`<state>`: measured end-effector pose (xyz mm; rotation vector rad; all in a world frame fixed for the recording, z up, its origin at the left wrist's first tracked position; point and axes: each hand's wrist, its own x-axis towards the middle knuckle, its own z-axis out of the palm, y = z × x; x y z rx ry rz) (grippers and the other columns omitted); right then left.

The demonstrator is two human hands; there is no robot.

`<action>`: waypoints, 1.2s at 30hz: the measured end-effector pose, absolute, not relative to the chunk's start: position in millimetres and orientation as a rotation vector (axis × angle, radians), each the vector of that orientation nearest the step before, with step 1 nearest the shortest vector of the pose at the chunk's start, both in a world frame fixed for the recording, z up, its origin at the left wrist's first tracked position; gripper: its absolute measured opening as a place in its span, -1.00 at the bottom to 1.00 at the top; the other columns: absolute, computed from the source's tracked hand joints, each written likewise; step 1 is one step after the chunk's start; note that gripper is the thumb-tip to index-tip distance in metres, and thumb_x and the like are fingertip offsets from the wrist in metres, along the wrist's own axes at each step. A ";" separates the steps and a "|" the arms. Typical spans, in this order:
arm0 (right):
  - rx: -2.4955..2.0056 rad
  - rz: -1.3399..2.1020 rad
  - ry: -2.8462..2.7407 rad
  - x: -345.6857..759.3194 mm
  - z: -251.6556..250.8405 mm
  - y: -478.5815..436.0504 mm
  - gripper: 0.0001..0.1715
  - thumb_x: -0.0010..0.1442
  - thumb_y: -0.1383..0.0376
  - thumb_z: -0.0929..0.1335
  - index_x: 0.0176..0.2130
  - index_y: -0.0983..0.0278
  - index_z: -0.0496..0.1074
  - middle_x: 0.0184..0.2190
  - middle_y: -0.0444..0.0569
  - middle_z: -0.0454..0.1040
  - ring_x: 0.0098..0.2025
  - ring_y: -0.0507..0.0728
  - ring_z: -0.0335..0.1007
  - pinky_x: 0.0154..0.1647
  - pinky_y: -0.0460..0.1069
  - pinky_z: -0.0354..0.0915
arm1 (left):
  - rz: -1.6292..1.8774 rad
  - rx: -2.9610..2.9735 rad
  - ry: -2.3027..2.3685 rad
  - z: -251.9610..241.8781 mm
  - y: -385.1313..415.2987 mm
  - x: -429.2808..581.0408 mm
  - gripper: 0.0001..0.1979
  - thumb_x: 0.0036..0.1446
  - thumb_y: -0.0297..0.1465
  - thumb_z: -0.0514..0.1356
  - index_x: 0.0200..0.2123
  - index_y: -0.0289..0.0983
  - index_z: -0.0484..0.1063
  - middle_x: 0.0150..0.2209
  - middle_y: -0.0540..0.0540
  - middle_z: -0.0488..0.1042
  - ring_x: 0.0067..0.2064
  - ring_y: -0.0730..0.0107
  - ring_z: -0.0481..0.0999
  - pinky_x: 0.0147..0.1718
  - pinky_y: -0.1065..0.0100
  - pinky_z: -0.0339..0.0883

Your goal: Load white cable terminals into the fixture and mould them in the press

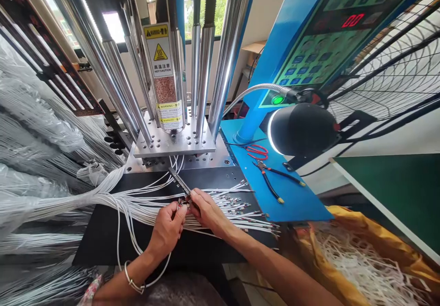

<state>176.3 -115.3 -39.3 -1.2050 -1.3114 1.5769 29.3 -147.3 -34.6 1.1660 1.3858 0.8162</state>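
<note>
My left hand [165,229] is closed, thumb and fingers pinching the end of a white cable, with small metallic bits showing at the fingertips. A loop of white cable [118,237] hangs down by the left wrist. My right hand [209,212] grips a narrow dark slotted strip [178,180] that points up and left toward the press. Both hands' fingertips meet at the strip's lower end. Beneath them a bundle of white cables [103,199] fans out over the black work surface [103,246], the small-tipped ends [237,201] lying to the right.
Ahead stands a press with steel posts, a metal plate [161,147] and a hot-caution label [158,51]. Black-handled pliers [271,182] and a red-handled tool [257,151] lie on the blue base [240,177]. A round lamp [302,129], fan and yellow scrap-filled sack [305,246] are at right.
</note>
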 end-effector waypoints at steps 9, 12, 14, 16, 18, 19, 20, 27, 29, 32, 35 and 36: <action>-1.167 1.594 -1.344 179.4 -43.1 -117.2 -0.63 0.31 0.08 0.16 -0.45 0.21 0.14 -0.56 -0.20 0.13 -0.51 0.02 0.02 -0.50 -0.06 0.04 | 0.805 1.059 1.361 -36.1 -143.6 32.3 -0.63 0.14 -0.08 0.17 -0.46 -0.28 0.32 -0.60 0.09 0.25 -0.65 0.58 0.20 -0.74 0.55 0.08; -1.185 1.619 -1.309 182.0 -40.2 -117.1 -0.63 0.33 0.09 0.13 -0.43 0.21 0.18 -0.61 -0.22 0.11 -0.54 0.03 0.01 -0.51 -0.06 0.03 | 0.793 1.077 1.371 -37.6 -145.4 30.5 -0.62 0.15 -0.07 0.16 -0.45 -0.29 0.35 -0.59 0.07 0.28 -0.65 0.58 0.22 -0.74 0.55 0.08; -1.195 1.622 -1.302 182.9 -38.7 -117.2 -0.63 0.33 0.09 0.14 -0.44 0.21 0.17 -0.61 -0.22 0.12 -0.54 0.02 0.01 -0.50 -0.06 0.02 | 0.791 1.083 1.382 -37.2 -146.2 30.7 -0.62 0.15 -0.08 0.17 -0.48 -0.29 0.33 -0.59 0.07 0.29 -0.64 0.58 0.23 -0.74 0.55 0.10; -1.206 1.603 -1.321 182.9 -39.1 -117.7 -0.62 0.32 0.08 0.16 -0.46 0.21 0.13 -0.59 -0.22 0.13 -0.53 0.02 0.02 -0.50 -0.07 0.02 | 0.798 1.058 1.378 -36.3 -146.2 32.1 -0.62 0.13 -0.09 0.18 -0.49 -0.29 0.32 -0.60 0.08 0.28 -0.64 0.58 0.22 -0.73 0.55 0.10; -1.201 1.591 -1.356 182.2 -41.5 -118.3 -0.61 0.33 0.08 0.15 -0.47 0.22 0.12 -0.57 -0.21 0.14 -0.51 0.02 0.03 -0.49 -0.07 0.03 | 0.823 1.001 1.354 -36.1 -145.9 33.9 -0.63 0.12 -0.10 0.20 -0.49 -0.29 0.32 -0.60 0.09 0.26 -0.65 0.59 0.20 -0.73 0.55 0.09; -1.193 1.584 -1.380 181.6 -43.2 -118.5 -0.61 0.33 0.09 0.15 -0.46 0.22 0.12 -0.56 -0.20 0.15 -0.50 0.02 0.05 -0.48 -0.07 0.04 | 0.833 0.971 1.341 -36.3 -145.6 34.7 -0.63 0.11 -0.09 0.20 -0.50 -0.28 0.31 -0.60 0.09 0.25 -0.65 0.60 0.19 -0.73 0.55 0.08; -1.187 1.573 -1.410 181.0 -45.1 -118.6 -0.62 0.33 0.09 0.15 -0.46 0.22 0.13 -0.54 -0.20 0.16 -0.48 0.02 0.06 -0.47 -0.08 0.05 | 0.836 0.948 1.333 -36.5 -145.3 35.3 -0.62 0.10 -0.09 0.21 -0.50 -0.28 0.31 -0.61 0.10 0.25 -0.66 0.61 0.18 -0.74 0.56 0.06; -1.188 1.544 -1.485 177.9 -49.2 -117.5 -0.66 0.32 0.10 0.15 -0.42 0.23 0.16 -0.49 -0.18 0.21 -0.43 0.03 0.11 -0.43 -0.08 0.08 | 0.701 1.088 1.333 -30.9 -138.0 25.4 -0.59 0.11 -0.06 0.19 -0.46 -0.32 0.40 -0.56 -0.03 0.42 -0.59 0.46 0.40 -0.68 0.49 0.24; -1.174 1.597 -1.424 179.0 -46.1 -118.3 -0.66 0.31 0.10 0.17 -0.43 0.22 0.15 -0.53 -0.20 0.17 -0.48 0.01 0.07 -0.46 -0.08 0.06 | 0.715 1.155 1.381 -27.6 -134.8 18.5 -0.61 0.13 -0.06 0.18 -0.38 -0.32 0.43 -0.54 -0.04 0.46 -0.57 0.41 0.46 -0.63 0.46 0.31; -1.152 1.691 -1.260 180.9 -41.1 -120.2 -0.65 0.31 0.08 0.17 -0.44 0.20 0.09 -0.59 -0.25 0.08 -0.57 0.00 -0.03 -0.55 -0.08 -0.01 | 0.877 1.201 1.484 -23.9 -132.0 10.2 -0.63 0.18 -0.08 0.14 -0.21 -0.28 0.42 -0.59 0.07 0.37 -0.63 0.51 0.32 -0.66 0.52 0.18; -1.114 1.752 -1.189 181.6 -38.9 -121.1 -0.64 0.30 0.04 0.17 -0.43 0.18 0.08 -0.62 -0.26 0.05 -0.62 0.00 -0.08 -0.62 -0.08 -0.08 | 0.914 1.095 1.422 -22.1 -133.1 8.9 -0.64 0.18 -0.08 0.16 -0.25 -0.29 0.43 -0.57 0.10 0.28 -0.64 0.62 0.15 -0.68 0.57 0.01; -1.105 1.756 -1.186 181.4 -38.7 -121.0 -0.64 0.30 0.04 0.17 -0.44 0.18 0.08 -0.62 -0.26 0.06 -0.62 0.00 -0.07 -0.62 -0.08 -0.09 | 0.899 1.048 1.399 -21.8 -134.0 10.0 -0.64 0.16 -0.09 0.18 -0.29 -0.31 0.44 -0.55 0.10 0.26 -0.64 0.64 0.11 -0.68 0.57 -0.04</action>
